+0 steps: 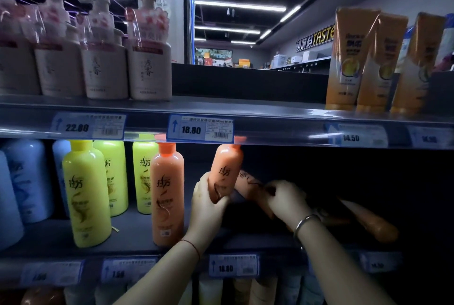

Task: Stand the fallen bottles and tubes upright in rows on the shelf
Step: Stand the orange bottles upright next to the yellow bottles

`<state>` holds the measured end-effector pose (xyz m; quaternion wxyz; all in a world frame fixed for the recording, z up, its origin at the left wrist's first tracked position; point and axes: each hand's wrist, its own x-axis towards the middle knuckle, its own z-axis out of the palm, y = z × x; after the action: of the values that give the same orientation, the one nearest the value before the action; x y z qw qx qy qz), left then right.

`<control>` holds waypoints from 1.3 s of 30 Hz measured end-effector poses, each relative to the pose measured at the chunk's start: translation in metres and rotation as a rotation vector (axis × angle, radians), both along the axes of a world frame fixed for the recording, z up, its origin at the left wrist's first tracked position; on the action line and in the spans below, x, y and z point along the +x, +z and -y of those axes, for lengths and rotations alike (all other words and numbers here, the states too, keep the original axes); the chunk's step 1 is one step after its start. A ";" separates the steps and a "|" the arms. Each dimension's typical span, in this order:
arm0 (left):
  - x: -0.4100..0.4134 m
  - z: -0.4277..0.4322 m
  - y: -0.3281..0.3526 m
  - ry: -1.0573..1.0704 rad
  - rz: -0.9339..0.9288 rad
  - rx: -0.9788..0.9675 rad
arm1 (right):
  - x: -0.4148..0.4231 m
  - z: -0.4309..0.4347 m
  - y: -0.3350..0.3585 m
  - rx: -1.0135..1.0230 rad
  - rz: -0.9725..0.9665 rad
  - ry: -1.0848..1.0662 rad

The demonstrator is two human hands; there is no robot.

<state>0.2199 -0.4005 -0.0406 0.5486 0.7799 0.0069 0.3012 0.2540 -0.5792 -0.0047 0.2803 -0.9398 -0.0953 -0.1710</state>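
My left hand (207, 209) grips the lower half of an orange bottle (227, 169), held almost upright and leaning a little right, its cap up by the upper shelf's edge. My right hand (286, 202) is closed on a second orange bottle (248, 183) that slants in the dark part of the middle shelf (132, 233). Another orange bottle (167, 194) stands upright just left of my left hand. Further right, an orange bottle (371, 221) lies on its side in shadow.
Yellow bottles (86, 194) and pale blue bottles (27, 179) stand upright to the left. The upper shelf carries white pump bottles (149, 59) on the left and orange tubes (383, 64) on the right. Price tags (200, 129) line the shelf edges. More products sit below.
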 end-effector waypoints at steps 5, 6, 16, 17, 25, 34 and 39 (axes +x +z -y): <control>0.005 -0.001 -0.004 0.093 -0.044 -0.032 | 0.010 -0.008 -0.004 0.147 -0.052 0.051; 0.005 -0.001 -0.005 0.102 -0.049 -0.044 | 0.012 -0.008 -0.006 0.172 -0.069 0.058; 0.001 -0.001 -0.007 0.057 -0.116 -0.045 | 0.020 -0.005 -0.010 0.213 -0.231 0.008; 0.000 -0.002 -0.008 0.043 -0.128 -0.036 | 0.022 -0.007 -0.009 0.175 -0.261 0.003; -0.007 -0.011 -0.010 -0.065 -0.182 -0.015 | 0.020 -0.030 0.013 -0.099 -0.473 0.019; -0.011 -0.009 -0.008 -0.049 -0.201 0.005 | 0.014 -0.030 -0.012 0.216 -0.343 -0.012; -0.013 -0.007 -0.005 -0.030 -0.224 0.023 | 0.000 -0.022 -0.023 0.452 -0.233 0.073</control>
<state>0.2067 -0.3938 -0.0461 0.5397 0.8150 0.0531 0.2041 0.2544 -0.5569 -0.0277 0.4985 -0.8624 -0.0557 -0.0684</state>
